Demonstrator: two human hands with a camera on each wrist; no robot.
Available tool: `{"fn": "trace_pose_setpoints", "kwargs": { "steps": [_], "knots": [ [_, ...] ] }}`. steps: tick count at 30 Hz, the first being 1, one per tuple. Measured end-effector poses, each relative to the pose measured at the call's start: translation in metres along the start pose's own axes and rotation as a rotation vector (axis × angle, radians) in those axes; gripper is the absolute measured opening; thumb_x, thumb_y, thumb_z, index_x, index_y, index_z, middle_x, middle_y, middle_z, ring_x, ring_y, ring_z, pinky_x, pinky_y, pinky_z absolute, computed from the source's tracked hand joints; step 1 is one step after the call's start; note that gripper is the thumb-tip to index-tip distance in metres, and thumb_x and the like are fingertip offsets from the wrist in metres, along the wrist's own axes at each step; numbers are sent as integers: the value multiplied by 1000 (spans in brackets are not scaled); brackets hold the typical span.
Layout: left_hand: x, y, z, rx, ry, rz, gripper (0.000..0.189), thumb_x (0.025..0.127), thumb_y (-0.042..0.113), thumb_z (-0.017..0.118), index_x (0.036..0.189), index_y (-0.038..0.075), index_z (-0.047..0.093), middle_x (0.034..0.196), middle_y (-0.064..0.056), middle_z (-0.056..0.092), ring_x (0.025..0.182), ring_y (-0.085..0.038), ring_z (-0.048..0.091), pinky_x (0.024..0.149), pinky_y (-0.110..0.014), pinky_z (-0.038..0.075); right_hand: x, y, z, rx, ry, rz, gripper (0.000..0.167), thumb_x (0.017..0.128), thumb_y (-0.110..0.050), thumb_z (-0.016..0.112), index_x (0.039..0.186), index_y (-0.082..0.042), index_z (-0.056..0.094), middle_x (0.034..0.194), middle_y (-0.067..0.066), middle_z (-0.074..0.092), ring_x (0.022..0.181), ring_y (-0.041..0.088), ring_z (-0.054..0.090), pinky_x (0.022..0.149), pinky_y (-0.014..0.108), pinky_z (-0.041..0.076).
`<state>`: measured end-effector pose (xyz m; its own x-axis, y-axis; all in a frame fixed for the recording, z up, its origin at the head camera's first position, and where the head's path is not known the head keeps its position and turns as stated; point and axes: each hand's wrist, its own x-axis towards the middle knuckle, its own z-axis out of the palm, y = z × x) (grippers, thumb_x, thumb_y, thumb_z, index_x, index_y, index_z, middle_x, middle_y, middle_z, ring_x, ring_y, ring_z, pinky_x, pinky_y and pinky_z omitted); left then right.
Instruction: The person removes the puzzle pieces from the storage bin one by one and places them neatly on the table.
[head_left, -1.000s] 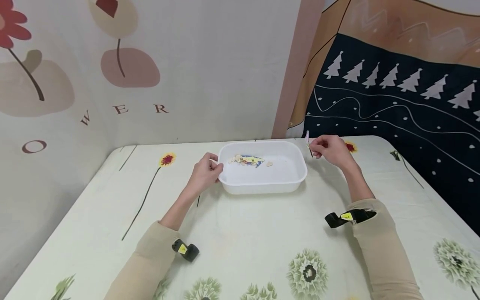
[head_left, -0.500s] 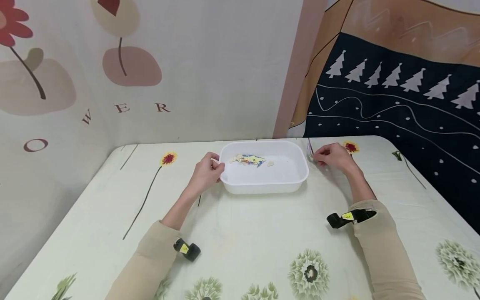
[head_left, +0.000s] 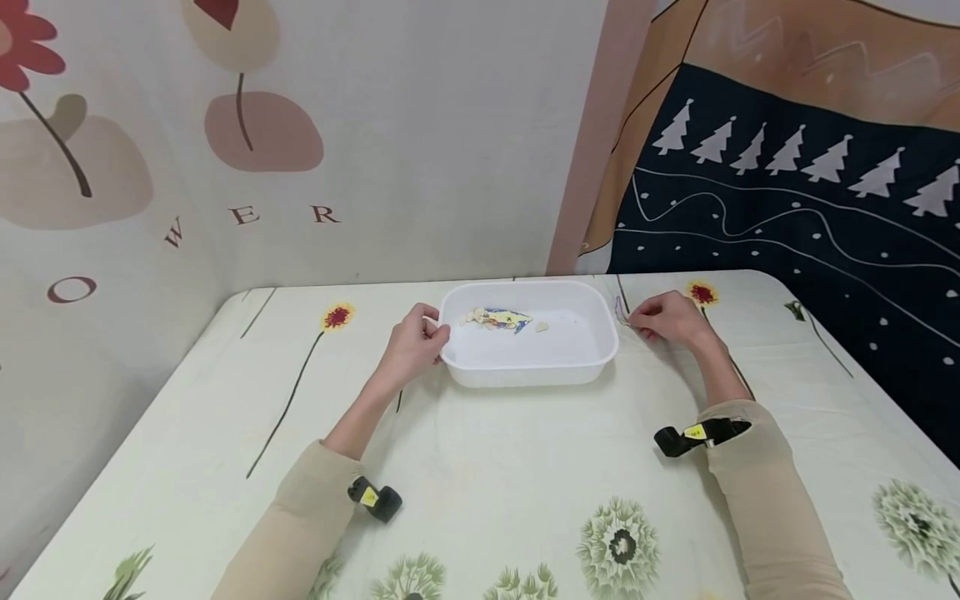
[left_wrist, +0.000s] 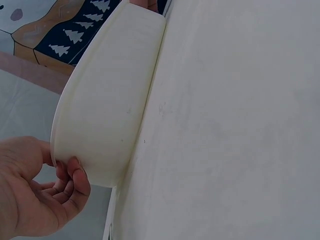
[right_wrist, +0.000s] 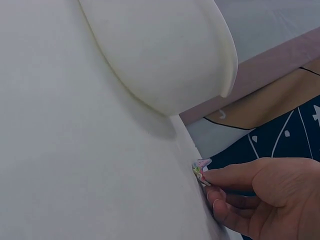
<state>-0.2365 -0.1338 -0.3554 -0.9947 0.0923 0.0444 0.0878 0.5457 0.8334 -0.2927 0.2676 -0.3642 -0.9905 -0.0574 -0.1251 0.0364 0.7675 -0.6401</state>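
Note:
A white plastic tray (head_left: 525,357) stands toward the back of the table. My left hand (head_left: 412,340) grips its left rim, thumb on one side and fingers curled on the other; the left wrist view shows the tray's outer wall (left_wrist: 107,100) beside that hand. To the right of the tray, low over the tabletop, my right hand (head_left: 667,318) pinches a small flat multicoloured piece (right_wrist: 201,167) between thumb and finger. In the tray lie a blue-and-yellow fish-shaped piece (head_left: 506,318) and several small pale pieces, one (head_left: 542,327) apart to the right.
A pale floral cloth (head_left: 480,467) covers the table. Behind it hangs a light curtain (head_left: 420,150), and a dark tree-patterned cloth (head_left: 750,200) hangs at the back right. Each forearm carries a small black camera, the right one (head_left: 701,435) facing inward.
My right hand has come down toward the tabletop with the small piece, which now sits lower beside the tray. My left hand keeps its grip on the tray's rim.

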Motion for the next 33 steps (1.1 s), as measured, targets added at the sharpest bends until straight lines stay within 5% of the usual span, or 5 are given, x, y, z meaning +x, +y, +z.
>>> {"fn": "trace_pose_setpoints", "kwargs": {
  "steps": [15,33],
  "knots": [
    [0,1,0,-8,-4,1,34,102,13,54,130,-5,47,89,-12,59,68,-18,60,62,-26,51,0,-1,0,-2,25,17,24,100,-16,61,112,4,68,92,13,64,75,20,59,67,25,50],
    [-1,2,-1,-8,-12,-24,35,103,15,55,132,-3,47,91,-12,59,70,-19,60,64,-26,51,-8,-13,-8,28,97,-67,29,102,-17,58,122,4,63,108,21,60,86,30,60,72,28,50]
  ]
}}
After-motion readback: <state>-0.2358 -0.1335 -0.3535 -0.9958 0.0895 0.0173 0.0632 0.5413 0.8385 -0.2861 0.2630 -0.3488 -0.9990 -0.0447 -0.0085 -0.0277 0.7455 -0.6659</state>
